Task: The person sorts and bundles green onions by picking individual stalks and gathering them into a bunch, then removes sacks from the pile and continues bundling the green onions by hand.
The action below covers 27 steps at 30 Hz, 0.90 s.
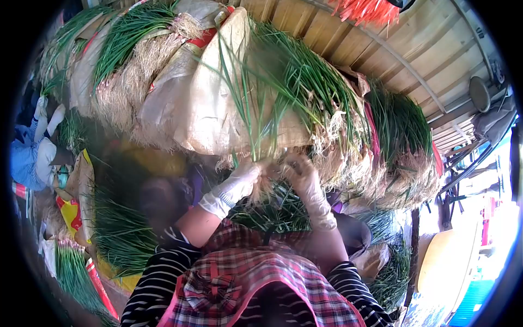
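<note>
My left hand (242, 181), in a thin white glove, is closed around a few green onions (255, 128). Their long leaves point up and away from me, and pale stringy roots hang below the fingers. Beside it, my right hand (304, 179), also gloved, has its fingers curled in at the roots. Whatever those fingertips pinch is blurred and hidden. Just beyond both hands, a large beige sack (201, 117) is draped over a heap, with a thick pile of green onions (310, 82) lying on it, roots towards me.
More rooted bundles (136, 43) lie at the upper left, and another heap (400, 131) at the right. Loose green leaves (122, 229) cover the ground around my legs. At the left edge sits another person (38, 158) in blue with white gloves. A corrugated wall (392, 60) rises behind.
</note>
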Motion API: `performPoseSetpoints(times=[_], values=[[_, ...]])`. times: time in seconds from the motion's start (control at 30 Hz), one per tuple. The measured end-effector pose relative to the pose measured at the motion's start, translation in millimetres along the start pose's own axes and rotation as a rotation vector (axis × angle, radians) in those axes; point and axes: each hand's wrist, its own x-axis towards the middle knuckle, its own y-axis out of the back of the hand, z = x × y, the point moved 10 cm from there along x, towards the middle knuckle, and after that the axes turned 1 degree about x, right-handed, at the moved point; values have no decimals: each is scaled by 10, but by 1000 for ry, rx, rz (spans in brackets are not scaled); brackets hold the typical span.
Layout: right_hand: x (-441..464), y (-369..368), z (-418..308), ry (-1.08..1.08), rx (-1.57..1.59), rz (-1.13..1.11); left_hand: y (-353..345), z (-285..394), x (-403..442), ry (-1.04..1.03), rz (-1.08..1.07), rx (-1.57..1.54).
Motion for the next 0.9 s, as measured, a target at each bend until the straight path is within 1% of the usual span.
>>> performPoseSetpoints(times=[0.03, 0.07, 0.1, 0.17, 0.2, 0.23, 0.27, 0.3, 0.33, 0.4, 0.43, 0.53, 0.57, 0.6, 0.63, 0.73, 0.8, 0.87, 0.9], values=[[42, 116, 106, -231, -80, 24, -7, -17, -58, 10, 11, -47], [134, 5, 198, -87, 28, 29, -18, -52, -106, 22, 18, -89], [139, -107, 11, -73, 45, -30, -34, -98, -107, 7, -16, -59], [203, -121, 1, 142, -158, 166, -3, -181, -89, -41, -78, -7], [407, -154, 396, 22, -555, 168, -23, -82, -220, -66, -82, -115], [448, -33, 578, -124, -531, 156, 7, -102, -309, -23, -76, -104], [418, -108, 838, -231, -683, 31, 2, -67, -404, -17, -106, -180], [361, -145, 926, -329, -833, -94, 13, -22, -467, -21, -135, -254], [214, -355, 732, -15, -748, -397, 43, -38, -499, 23, -175, -361], [244, -232, 109, 75, -274, -167, 25, -76, -513, 46, -300, -440], [230, -168, -79, 111, -34, -44, -21, -90, -534, 62, -350, -473], [250, -578, -243, -66, 746, -340, -156, -56, -635, 70, -480, -557], [266, -628, -297, 17, 665, -314, -169, -39, -639, 72, -528, -598], [258, -628, -303, 31, 698, -265, -165, -35, -650, 84, -605, -651], [241, -602, -311, 40, 731, -215, -130, -19, -662, 71, -629, -674], [304, -571, -214, 46, 1148, -236, -202, 44, -737, 69, -697, -780], [221, -721, -264, 18, 980, -307, -296, -7, -759, 96, -807, -791], [144, -762, -298, -7, 777, -386, -312, -53, -765, 104, -800, -784], [100, -689, -448, 51, 728, -324, -309, -58, -752, 105, -810, -790]])
